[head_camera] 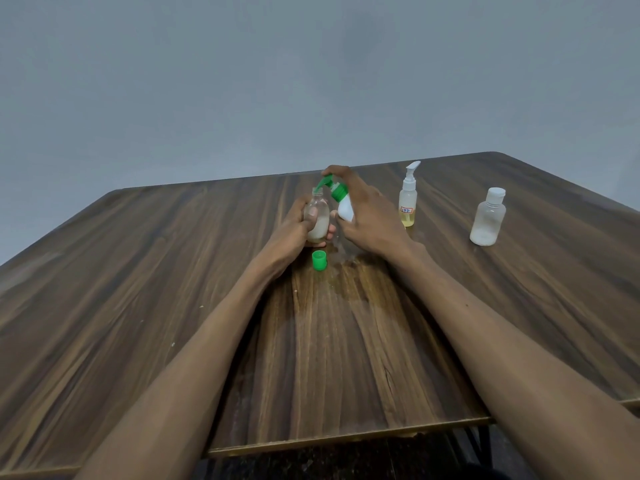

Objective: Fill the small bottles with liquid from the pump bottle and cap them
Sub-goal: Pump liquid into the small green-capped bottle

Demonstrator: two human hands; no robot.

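My left hand grips a small clear bottle that stands uncapped near the table's middle, white liquid filling its lower half. My right hand holds a white pump bottle with a green pump head, tilted left so its green spout sits over the small bottle's mouth. One finger of that hand lies on top of the pump head. A loose green cap lies on the table just in front of the small bottle.
On the wooden table, to the right, stand a small clear bottle with a white pump and yellow liquid and a capped frosted bottle. A wet patch marks the wood near the green cap.
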